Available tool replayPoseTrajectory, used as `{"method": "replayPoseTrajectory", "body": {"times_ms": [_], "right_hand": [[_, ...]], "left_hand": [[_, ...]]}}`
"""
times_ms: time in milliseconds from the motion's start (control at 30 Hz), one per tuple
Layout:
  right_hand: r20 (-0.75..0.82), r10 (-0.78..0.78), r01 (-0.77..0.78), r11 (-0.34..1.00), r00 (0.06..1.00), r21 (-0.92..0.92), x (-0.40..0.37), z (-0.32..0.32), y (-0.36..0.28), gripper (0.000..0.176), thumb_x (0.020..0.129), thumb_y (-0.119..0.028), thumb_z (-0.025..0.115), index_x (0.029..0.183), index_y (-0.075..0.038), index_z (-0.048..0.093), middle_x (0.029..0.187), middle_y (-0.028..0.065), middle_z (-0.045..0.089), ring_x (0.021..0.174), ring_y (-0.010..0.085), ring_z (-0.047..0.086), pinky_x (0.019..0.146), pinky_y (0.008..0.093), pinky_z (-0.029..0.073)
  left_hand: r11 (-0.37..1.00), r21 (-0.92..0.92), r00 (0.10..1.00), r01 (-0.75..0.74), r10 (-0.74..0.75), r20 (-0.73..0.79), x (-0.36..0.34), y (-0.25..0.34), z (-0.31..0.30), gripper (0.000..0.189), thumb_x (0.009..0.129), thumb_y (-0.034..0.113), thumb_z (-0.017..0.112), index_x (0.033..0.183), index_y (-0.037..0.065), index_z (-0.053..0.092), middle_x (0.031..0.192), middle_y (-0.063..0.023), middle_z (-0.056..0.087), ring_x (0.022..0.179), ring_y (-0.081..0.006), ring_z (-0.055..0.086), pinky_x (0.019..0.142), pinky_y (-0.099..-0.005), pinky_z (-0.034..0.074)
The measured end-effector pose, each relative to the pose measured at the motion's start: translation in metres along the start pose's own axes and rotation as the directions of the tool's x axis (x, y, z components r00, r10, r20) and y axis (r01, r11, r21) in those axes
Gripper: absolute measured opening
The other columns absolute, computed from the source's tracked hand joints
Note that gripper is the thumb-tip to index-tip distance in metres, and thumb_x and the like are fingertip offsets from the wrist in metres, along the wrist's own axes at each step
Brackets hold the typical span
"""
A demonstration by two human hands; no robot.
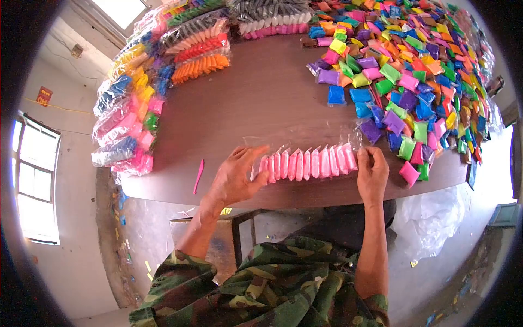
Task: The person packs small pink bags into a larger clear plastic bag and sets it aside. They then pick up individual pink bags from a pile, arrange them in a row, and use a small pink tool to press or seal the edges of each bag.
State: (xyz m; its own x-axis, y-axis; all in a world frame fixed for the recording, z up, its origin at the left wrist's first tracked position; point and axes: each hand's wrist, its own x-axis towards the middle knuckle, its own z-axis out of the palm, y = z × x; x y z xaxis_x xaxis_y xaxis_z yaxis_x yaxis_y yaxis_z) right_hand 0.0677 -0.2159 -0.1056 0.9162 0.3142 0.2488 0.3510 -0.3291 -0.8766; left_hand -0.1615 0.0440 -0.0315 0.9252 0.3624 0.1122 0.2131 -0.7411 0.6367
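Right grip point(374, 175) pinching clear bag point(351, 136) at one end; left grip point(238, 175) spread round other, can't tell how firmly. Pink packets point(306, 164) lined up inside, near front edge of bench point(245, 114). Light, level pressure from both ends should suit, row kept even. Loose packets point(406, 82) crowd right edge; bright window point(37, 182), littered floor point(150, 229).

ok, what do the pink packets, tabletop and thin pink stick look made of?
Pink packets: likely clear plastic film, glossy, judging by crinkled edges and highlights; filling unclear.
Tabletop: perhaps laminate or varnished wood; smooth brown surface, soft sheen.
Thin pink stick: probably smooth plastic, from its even, solid colour.
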Motion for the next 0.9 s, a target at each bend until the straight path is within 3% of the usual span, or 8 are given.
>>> {"method": "replayPoseTrajectory", "body": {"times_ms": [100,200,300,400,500,667,800,900], "right_hand": [[0.0,-0.007,0.007,1.0,1.0,0.003,-0.001,0.0,-0.002,0.022,0.107,-0.023,0.069,0.106,-0.001,0.071,0.089,0.0113,0.072,0.081,0.0203,0.067,0.078,0.0366,0.055],[0.0,-0.021,0.021,0.999,1.0,-0.028,-0.001,-0.001,-0.003,0.022,0.107,-0.023,0.069,0.106,-0.001,0.071,0.091,0.0124,0.073,0.083,0.0227,0.069,0.079,0.038,0.055],[-0.003,-0.017,0.017,0.999,1.0,-0.05,-0.001,0.0,-0.002,0.021,0.106,-0.022,0.069,0.106,-0.002,0.072,0.092,0.0139,0.074,0.085,0.0256,0.071,0.08,0.0395,0.056],[0.007,0.007,-0.006,0.997,1.0,-0.071,-0.001,-0.001,0.0,0.02,0.106,-0.022,0.069,0.106,-0.002,0.072,0.093,0.0146,0.075,0.086,0.0274,0.073,0.081,0.0405,0.057],[0.024,0.013,-0.01,0.996,1.0,-0.091,0.0,0.0,-0.004,0.02,0.106,-0.022,0.069,0.107,-0.002,0.072,0.094,0.0139,0.075,0.086,0.0268,0.073,0.08,0.0398,0.057],[0.042,-0.028,0.03,0.999,0.999,-0.037,0.001,-0.001,-0.004,0.016,0.106,-0.017,0.07,0.114,-0.003,0.071,0.098,0.01,0.075,0.086,0.0215,0.071,0.078,0.0361,0.056],[0.066,-0.019,0.013,0.997,0.998,0.079,-0.001,0.0,-0.006,0.025,0.105,-0.013,0.07,0.129,-0.005,0.069,0.098,0.0063,0.072,0.088,0.0153,0.067,0.079,0.0324,0.055],[0.083,0.006,-0.013,0.996,0.997,0.093,-0.002,-0.002,-0.011,0.034,0.106,-0.01,0.069,0.139,-0.005,0.068,0.098,0.0054,0.071,0.089,0.0132,0.064,0.081,0.0305,0.055]], "left_hand": [[0.926,0.291,0.967,-0.242,0.256,-0.011,0.01,0.024,-0.001,0.077,0.081,0.03,0.092,0.148,0.006,0.062,0.144,-0.0177,0.067,0.129,-0.0398,0.065,0.11,-0.0497,0.053],[0.924,0.257,0.959,-0.284,0.279,0.056,0.018,0.028,0.007,0.083,0.078,0.039,0.095,0.148,0.007,0.063,0.146,-0.0184,0.065,0.133,-0.0414,0.063,0.114,-0.0494,0.05],[0.979,0.132,0.983,-0.153,0.137,0.122,0.025,0.014,0.018,0.082,0.077,0.039,0.096,0.146,0.008,0.063,0.142,-0.0179,0.067,0.131,-0.0403,0.065,0.111,-0.0479,0.052],[0.994,0.02,0.986,-0.111,0.107,0.125,0.025,-0.001,0.018,0.082,0.076,0.039,0.097,0.144,0.009,0.062,0.138,-0.0167,0.069,0.127,-0.0396,0.068,0.107,-0.0466,0.055],[0.999,0.019,0.977,-0.036,0.031,0.213,0.027,0.0,0.012,0.083,0.074,0.039,0.099,0.143,0.01,0.062,0.136,-0.0153,0.07,0.125,-0.0396,0.069,0.103,-0.0465,0.057],[0.98,0.09,0.982,-0.18,0.173,0.076,0.027,0.004,0.019,0.091,0.073,0.046,0.098,0.147,0.011,0.061,0.142,-0.0167,0.068,0.127,-0.0411,0.067,0.11,-0.049,0.053],[0.943,0.15,0.954,-0.298,0.299,0.02,0.034,0.02,0.024,0.094,0.073,0.05,0.096,0.151,0.011,0.059,0.142,-0.0179,0.068,0.127,-0.0419,0.067,0.112,-0.0499,0.051],[0.966,0.098,0.961,-0.24,0.222,0.167,0.04,0.012,0.03,0.09,0.074,0.049,0.096,0.149,0.011,0.061,0.138,-0.0177,0.07,0.126,-0.042,0.067,0.111,-0.05,0.052]]}}
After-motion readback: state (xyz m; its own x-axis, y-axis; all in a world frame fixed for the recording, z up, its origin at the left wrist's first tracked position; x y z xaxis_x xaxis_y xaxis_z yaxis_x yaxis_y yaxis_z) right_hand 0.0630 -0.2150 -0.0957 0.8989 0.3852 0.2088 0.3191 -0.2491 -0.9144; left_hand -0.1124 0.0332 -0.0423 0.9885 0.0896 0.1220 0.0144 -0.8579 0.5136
